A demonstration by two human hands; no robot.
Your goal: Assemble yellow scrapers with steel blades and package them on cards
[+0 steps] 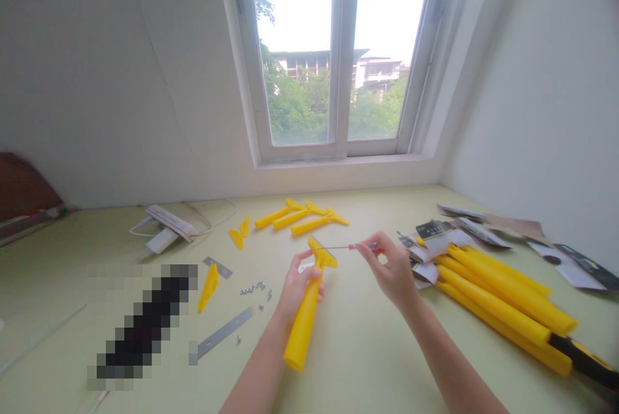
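My left hand [296, 286] is wrapped round the neck of a yellow scraper [305, 324], whose hollow handle points down toward me. Between the fingers of my right hand [391, 269] is a screwdriver [352, 247] with a reddish handle and a thin shaft. Its shaft runs level to the left, and the tip meets the scraper's head; whether it sits in a screw is too small to tell. Left of my left hand lie several small screws [254, 287], a long metal blade [225, 333], a yellow triangular head piece [208, 288] and a shorter metal plate [218, 267].
Three yellow scrapers [309, 224] lie at the back, beside small yellow pieces [239, 233]. At right, several yellow handles [503, 298] rest against cardboard packaging [440, 233]. A white power strip [170, 222] with cables is at back left. A blurred-out dark object [147, 324] lies front left.
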